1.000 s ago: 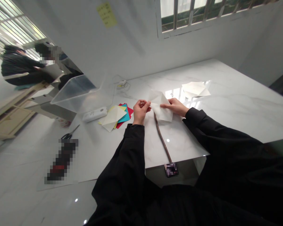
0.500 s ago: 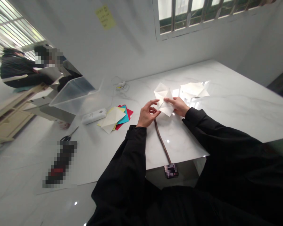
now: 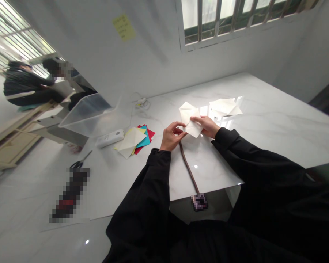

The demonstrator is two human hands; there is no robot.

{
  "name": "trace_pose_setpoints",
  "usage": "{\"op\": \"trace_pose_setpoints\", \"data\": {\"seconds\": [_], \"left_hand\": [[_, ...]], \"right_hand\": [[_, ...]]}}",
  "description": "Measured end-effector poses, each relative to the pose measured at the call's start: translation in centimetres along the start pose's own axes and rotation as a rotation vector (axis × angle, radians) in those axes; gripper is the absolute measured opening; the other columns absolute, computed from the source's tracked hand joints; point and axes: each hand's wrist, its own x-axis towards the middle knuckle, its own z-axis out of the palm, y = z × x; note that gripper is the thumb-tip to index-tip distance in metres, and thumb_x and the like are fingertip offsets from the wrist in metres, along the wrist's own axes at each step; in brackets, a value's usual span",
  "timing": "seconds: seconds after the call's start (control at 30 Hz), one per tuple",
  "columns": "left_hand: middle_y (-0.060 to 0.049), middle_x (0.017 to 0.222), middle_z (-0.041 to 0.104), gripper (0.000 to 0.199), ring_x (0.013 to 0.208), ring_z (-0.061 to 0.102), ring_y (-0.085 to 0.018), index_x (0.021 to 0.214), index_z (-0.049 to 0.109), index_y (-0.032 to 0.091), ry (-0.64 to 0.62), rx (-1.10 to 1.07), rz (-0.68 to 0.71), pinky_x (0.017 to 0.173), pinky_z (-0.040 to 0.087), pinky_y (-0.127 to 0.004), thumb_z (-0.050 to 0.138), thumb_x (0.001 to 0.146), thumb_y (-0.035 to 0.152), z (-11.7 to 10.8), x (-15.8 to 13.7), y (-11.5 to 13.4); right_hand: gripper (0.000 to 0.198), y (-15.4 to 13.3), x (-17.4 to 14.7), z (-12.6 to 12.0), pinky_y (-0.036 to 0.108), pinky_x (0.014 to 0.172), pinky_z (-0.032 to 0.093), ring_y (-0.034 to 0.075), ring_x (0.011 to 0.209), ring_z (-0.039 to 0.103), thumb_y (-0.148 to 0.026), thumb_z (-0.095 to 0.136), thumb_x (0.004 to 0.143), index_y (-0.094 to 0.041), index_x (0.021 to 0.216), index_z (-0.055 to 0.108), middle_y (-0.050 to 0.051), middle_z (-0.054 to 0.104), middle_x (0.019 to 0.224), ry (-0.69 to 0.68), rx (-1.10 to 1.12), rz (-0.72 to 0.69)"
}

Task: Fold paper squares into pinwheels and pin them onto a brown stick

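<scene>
Paper (image 3: 188,113), cream-white, folded, angular, sits pinched in right hand (image 3: 207,126); left hand (image 3: 170,137), thumb and finger slightly parted, meets its edge, grip unclear.

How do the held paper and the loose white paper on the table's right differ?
The held paper is in the right hand, the left hand at its edge; the loose paper lies on the table, touched by neither hand.

In this view the held paper looks taller than wide, the loose paper wider than tall.

Both are whitish with pointed corners.
</scene>
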Motion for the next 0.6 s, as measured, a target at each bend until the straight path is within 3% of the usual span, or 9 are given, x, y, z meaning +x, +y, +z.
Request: {"op": "trace_pose_setpoints", "data": {"seconds": [0.17,0.4,0.6], "left_hand": [[-0.007,0.105,0.073,0.034,0.077,0.069,-0.014,0.094,0.078,0.019,0.009,0.025,0.046,0.078,0.061,-0.027,0.085,0.082,0.05,-0.16,0.07,-0.4],[-0.008,0.132,0.063,0.035,0.077,0.069,-0.009,0.12,0.081,0.027,-0.091,0.161,0.134,0.072,0.061,-0.025,0.082,0.086,0.036,0.06,-0.16,-0.46],[-0.008,0.129,0.064,0.024,0.08,0.068,-0.011,0.105,0.085,0.026,-0.092,0.197,0.135,0.076,0.062,-0.027,0.081,0.088,0.042,0.34,-0.23,-0.63]], "right_hand": [[0.016,-0.08,0.11,-0.01,0.027,0.061,0.058,0.018,0.067,0.07,-0.025,0.083,0.083,-0.014,0.09,0.073,0.008,0.078,0.081,0.003,-0.034,0.02],[0.019,-0.29,-0.3,0.01,0.029,0.064,0.061,0.02,0.072,0.072,-0.026,0.082,0.084,-0.012,0.096,0.076,0.009,0.079,0.087,-0.031,0.006,0.029],[0.014,-0.22,-0.24,0.18,0.029,0.064,0.06,0.02,0.072,0.072,-0.024,0.081,0.084,-0.014,0.092,0.076,0.009,0.08,0.088,-0.039,-0.018,0.041]]}}
